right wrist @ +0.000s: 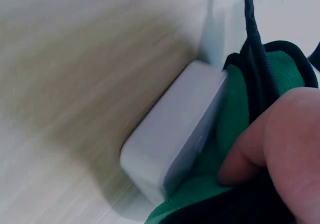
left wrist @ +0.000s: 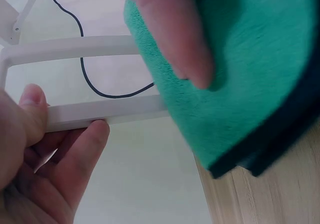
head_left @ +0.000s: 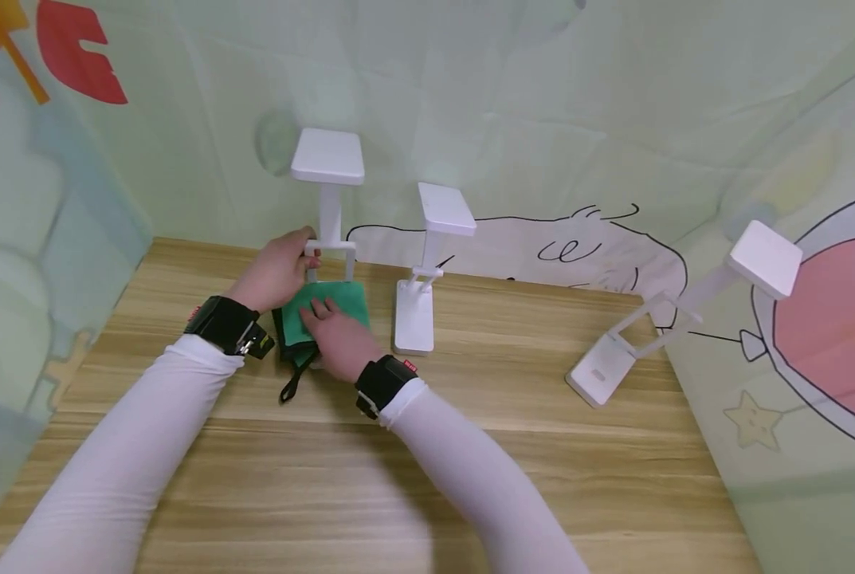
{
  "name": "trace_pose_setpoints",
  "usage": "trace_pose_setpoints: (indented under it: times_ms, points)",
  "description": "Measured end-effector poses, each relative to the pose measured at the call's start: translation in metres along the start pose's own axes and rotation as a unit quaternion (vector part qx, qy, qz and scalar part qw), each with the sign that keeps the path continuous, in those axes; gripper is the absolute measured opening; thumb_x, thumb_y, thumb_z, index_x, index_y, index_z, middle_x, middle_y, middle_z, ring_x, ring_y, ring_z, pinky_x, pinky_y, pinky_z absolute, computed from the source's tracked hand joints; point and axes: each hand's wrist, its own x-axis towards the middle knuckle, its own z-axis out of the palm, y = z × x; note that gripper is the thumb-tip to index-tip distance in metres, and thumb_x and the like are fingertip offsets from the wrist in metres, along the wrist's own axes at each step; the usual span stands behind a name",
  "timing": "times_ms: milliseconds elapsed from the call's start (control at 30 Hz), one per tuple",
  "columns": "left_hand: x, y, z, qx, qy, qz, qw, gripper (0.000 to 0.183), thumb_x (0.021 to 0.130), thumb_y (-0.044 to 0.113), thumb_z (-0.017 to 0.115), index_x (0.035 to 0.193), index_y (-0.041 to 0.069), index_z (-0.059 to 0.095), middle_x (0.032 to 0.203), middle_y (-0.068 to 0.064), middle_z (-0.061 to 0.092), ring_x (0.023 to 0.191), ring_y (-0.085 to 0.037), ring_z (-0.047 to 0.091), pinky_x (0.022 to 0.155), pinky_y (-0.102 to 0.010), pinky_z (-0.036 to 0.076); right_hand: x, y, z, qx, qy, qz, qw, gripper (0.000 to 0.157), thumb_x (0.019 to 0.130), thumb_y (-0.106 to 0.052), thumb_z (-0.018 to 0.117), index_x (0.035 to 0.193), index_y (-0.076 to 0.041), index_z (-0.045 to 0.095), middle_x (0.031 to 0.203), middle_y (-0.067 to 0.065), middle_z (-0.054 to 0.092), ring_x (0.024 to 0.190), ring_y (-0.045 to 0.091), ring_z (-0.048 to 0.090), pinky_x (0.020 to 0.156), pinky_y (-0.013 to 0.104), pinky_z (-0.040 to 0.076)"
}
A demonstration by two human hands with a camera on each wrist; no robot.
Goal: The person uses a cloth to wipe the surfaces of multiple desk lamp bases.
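At the left back of the table stands a white folding desk lamp (head_left: pixel 328 155). My left hand (head_left: pixel 272 271) grips one bar of its hinged arm (left wrist: pixel 100 111), thumb on one side and fingers on the other. A green cloth with dark edging (head_left: pixel 351 299) and a black hanging loop lies over the lamp's base (right wrist: pixel 175 124), covering most of it. My right hand (head_left: pixel 344 343) rests on the cloth with fingers extended, pressing it against the base. One end of the white base shows beside the cloth in the right wrist view.
A second white lamp (head_left: pixel 414 315) stands close to the right of the first. Farther right, a third lamp (head_left: pixel 602 371) sits near the table's right edge. A printed fabric backdrop (head_left: pixel 542 119) rises behind the wooden table (head_left: pixel 499 470).
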Motion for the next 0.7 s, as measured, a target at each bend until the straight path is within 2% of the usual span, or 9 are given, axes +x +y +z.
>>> trace_pose_setpoints:
  times_ms: [167, 400, 700]
  points:
    - [0.000, 0.000, 0.001, 0.003, 0.002, -0.001, 1.0000, 0.009, 0.100, -0.005, 0.046, 0.107, -0.005, 0.052, 0.098, -0.015, 0.063, 0.092, -0.028, 0.062, 0.073, -0.044, 0.051, -0.005, 0.001, 0.002, -0.020, 0.009, 0.026, 0.999, 0.066, 0.095, -0.022, 0.066, 0.152, -0.007, 0.036, 0.153, 0.016, 0.038, 0.138, 0.032, 0.034, 0.111, 0.034, 0.035]
    - [0.001, 0.001, 0.002, -0.002, 0.007, -0.001, 1.0000, 0.009, 0.099, -0.007, 0.047, 0.106, -0.004, 0.051, 0.099, -0.018, 0.063, 0.094, -0.030, 0.063, 0.077, -0.047, 0.053, -0.028, -0.001, 0.002, -0.036, 0.025, 0.055, 0.998, 0.057, 0.097, -0.020, 0.064, 0.147, -0.004, 0.043, 0.147, 0.020, 0.044, 0.133, 0.034, 0.041, 0.103, 0.036, 0.044]
    - [-0.001, 0.003, 0.002, 0.013, 0.020, 0.007, 0.9997, 0.007, 0.097, -0.008, 0.048, 0.103, -0.003, 0.051, 0.094, -0.016, 0.060, 0.088, -0.030, 0.061, 0.073, -0.045, 0.049, -0.061, -0.014, -0.003, -0.070, -0.007, 0.028, 0.997, 0.051, 0.099, -0.021, 0.061, 0.146, -0.006, 0.046, 0.147, 0.016, 0.047, 0.132, 0.031, 0.043, 0.102, 0.034, 0.045]
